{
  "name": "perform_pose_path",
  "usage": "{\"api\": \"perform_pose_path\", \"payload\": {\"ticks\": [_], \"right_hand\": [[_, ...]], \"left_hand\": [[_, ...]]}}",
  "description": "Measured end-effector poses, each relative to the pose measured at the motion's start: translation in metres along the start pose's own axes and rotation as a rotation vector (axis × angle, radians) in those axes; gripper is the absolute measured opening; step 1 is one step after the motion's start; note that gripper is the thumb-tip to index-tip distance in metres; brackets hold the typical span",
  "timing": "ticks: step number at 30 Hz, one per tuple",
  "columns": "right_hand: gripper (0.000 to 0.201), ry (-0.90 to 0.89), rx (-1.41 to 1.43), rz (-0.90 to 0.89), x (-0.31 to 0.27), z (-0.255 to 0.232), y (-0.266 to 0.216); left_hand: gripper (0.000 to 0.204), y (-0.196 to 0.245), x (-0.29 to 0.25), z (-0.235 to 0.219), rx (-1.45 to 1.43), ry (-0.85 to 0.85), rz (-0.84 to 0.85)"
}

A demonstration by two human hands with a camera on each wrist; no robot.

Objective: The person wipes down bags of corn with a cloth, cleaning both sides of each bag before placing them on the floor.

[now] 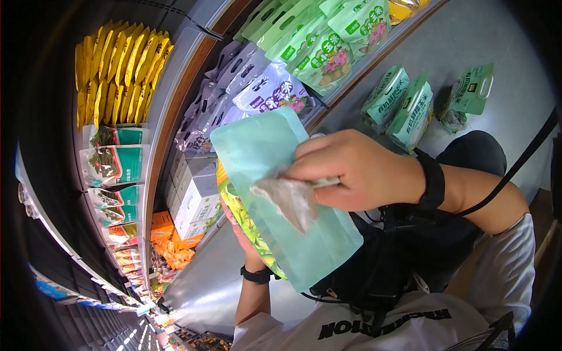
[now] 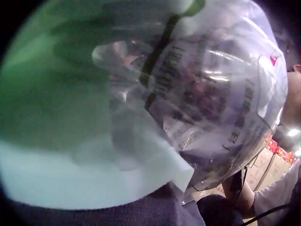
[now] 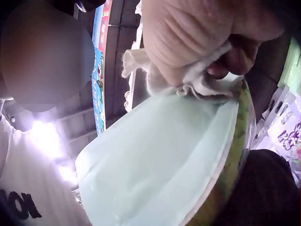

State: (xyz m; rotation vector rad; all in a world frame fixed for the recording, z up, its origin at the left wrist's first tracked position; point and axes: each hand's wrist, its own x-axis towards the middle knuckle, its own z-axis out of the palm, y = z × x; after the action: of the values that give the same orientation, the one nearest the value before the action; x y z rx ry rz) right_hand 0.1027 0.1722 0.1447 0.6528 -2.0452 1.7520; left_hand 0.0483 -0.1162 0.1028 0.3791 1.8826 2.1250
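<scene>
In the head view a pale green bag (image 1: 246, 140) with a leafy printed side is held up in front of the person's body. Behind its left edge is the left hand (image 1: 237, 231), which supports it with the fingers mostly hidden. My right hand (image 1: 357, 169) pinches a crumpled greyish-white cloth (image 1: 290, 202) over the bag's plain face. The right wrist view shows the right hand (image 3: 202, 42) bunching the cloth (image 3: 202, 77) at the top of the bag (image 3: 155, 155). Clear, printed plastic of the bag (image 2: 211, 94) fills much of the left wrist view.
Green-topped bags (image 1: 413, 111) stand on the grey floor (image 1: 492, 35) at upper right. A shelf holds purple bags (image 1: 269, 90), green bags (image 1: 322, 55) and white boxes (image 1: 199, 196). Yellow packets (image 1: 120, 70) fill another shelf at left. A black strap (image 1: 527, 152) crosses the right arm.
</scene>
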Motion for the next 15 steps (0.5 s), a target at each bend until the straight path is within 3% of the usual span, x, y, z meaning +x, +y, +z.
{"api": "perform_pose_path", "payload": {"ticks": [6,9,12,13,15], "right_hand": [[0.021,0.069,0.08,-0.029,0.011,-0.006,0.005],[0.02,-0.079,0.218,-0.068,0.012,-0.01,0.001],[0.021,-0.311,0.373,0.083,0.007,-0.007,-0.007],[0.021,-0.309,0.375,0.083,0.007,-0.009,-0.007],[0.023,-0.524,0.414,0.249,0.009,-0.019,-0.009]], "left_hand": [[0.066,-0.006,0.001,0.009,-0.071,0.017,-0.001],[0.066,-0.005,-0.001,0.007,-0.108,0.02,-0.005],[0.065,0.001,0.002,0.0,-0.142,0.028,-0.013],[0.065,0.002,0.001,-0.002,-0.152,0.028,-0.014],[0.065,0.002,0.0,0.002,-0.175,0.029,-0.015]]}}
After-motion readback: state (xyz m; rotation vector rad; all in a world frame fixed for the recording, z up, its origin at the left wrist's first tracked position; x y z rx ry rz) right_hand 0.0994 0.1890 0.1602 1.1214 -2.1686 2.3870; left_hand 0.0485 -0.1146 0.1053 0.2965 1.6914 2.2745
